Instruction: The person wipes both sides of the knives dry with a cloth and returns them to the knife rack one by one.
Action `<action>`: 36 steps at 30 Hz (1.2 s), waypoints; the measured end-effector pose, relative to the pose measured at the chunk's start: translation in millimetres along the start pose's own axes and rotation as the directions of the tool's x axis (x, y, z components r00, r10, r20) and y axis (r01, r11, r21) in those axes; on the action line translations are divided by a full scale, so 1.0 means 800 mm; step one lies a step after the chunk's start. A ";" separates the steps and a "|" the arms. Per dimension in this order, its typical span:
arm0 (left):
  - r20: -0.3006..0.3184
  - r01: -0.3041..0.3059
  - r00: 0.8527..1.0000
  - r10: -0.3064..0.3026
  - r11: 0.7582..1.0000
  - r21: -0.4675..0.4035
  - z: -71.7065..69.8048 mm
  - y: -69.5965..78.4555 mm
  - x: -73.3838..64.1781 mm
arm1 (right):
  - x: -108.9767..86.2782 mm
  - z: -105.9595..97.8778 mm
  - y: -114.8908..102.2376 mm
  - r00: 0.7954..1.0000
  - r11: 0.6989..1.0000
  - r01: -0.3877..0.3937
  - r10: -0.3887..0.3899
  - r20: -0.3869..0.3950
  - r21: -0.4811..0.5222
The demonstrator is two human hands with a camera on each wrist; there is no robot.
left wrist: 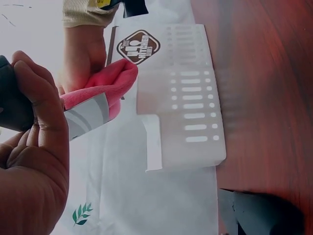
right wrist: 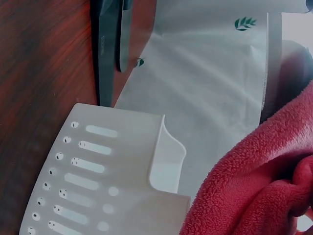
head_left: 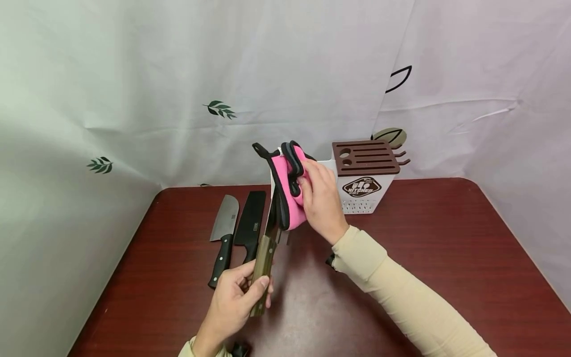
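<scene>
My left hand [head_left: 232, 300] grips a knife by its olive-brown handle [head_left: 264, 255], blade pointing up and away. Around the blade [left wrist: 88, 116], a folded pink cloth [head_left: 295, 213] with black edging is held by my right hand [head_left: 323, 201], thumb and fingers pinching its folds. Most of the blade is hidden by the cloth in the head view. A fuzzy pile shows on the cloth [right wrist: 254, 161] in the right wrist view. Left of the held knife, a silver-bladed knife [head_left: 225, 218] and a black-bladed knife [head_left: 251, 218] lie side by side on the table.
A white knife holder [head_left: 359, 193] with a brown slotted top [head_left: 366, 156] stands at the back, behind my right hand. Its side hooks [head_left: 401, 154] stick out to the right. Pale patterned curtain [head_left: 285, 74] borders the reddish-brown table [head_left: 437, 238].
</scene>
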State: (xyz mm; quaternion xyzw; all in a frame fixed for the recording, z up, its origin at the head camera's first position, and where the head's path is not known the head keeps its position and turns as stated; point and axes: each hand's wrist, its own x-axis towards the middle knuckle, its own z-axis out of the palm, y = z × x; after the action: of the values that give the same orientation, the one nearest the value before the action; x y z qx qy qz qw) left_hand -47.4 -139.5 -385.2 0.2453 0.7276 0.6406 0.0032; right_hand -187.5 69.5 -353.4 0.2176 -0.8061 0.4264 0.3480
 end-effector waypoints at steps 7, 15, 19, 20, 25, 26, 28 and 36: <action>-0.010 -0.049 0.999 0.049 0.999 -0.009 -0.004 0.000 0.003 | -0.007 -0.003 0.000 0.999 1.000 -0.009 0.009 0.035 -0.009; -0.030 -0.048 0.998 0.048 0.999 0.002 -0.005 0.001 0.006 | -0.020 -0.005 -0.006 0.996 0.999 -0.032 0.032 0.079 -0.010; -0.047 -0.042 0.998 0.042 0.999 0.002 -0.005 0.001 0.006 | -0.028 -0.005 -0.010 0.996 1.000 -0.018 0.019 0.088 -0.010; -0.050 -0.047 0.998 0.047 0.999 0.000 -0.005 0.000 0.006 | -0.030 -0.004 -0.011 0.996 1.000 -0.016 0.017 0.093 -0.008; -0.062 -0.089 0.994 0.088 0.996 -0.010 -0.007 -0.004 0.005 | -0.040 -0.003 -0.018 0.994 1.000 -0.010 0.010 0.108 0.003; -0.067 -0.086 0.994 0.086 0.996 -0.011 -0.008 -0.004 0.006 | -0.041 -0.003 -0.020 0.994 1.000 -0.010 0.009 0.112 0.002; -0.072 -0.089 0.994 0.088 0.996 -0.008 -0.009 -0.005 0.006 | -0.045 -0.003 -0.022 0.993 1.000 -0.006 0.006 0.116 0.000; -0.080 -0.095 0.992 0.094 0.995 -0.006 -0.011 -0.004 0.009 | -0.058 -0.004 -0.025 0.990 1.000 0.010 -0.008 0.139 -0.014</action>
State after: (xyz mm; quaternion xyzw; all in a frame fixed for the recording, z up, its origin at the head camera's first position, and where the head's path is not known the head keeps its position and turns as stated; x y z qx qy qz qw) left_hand -57.9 -145.3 -384.5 0.2536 0.7118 0.6527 -0.0551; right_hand -142.6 64.1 -376.1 0.2479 -0.8305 0.4027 0.2943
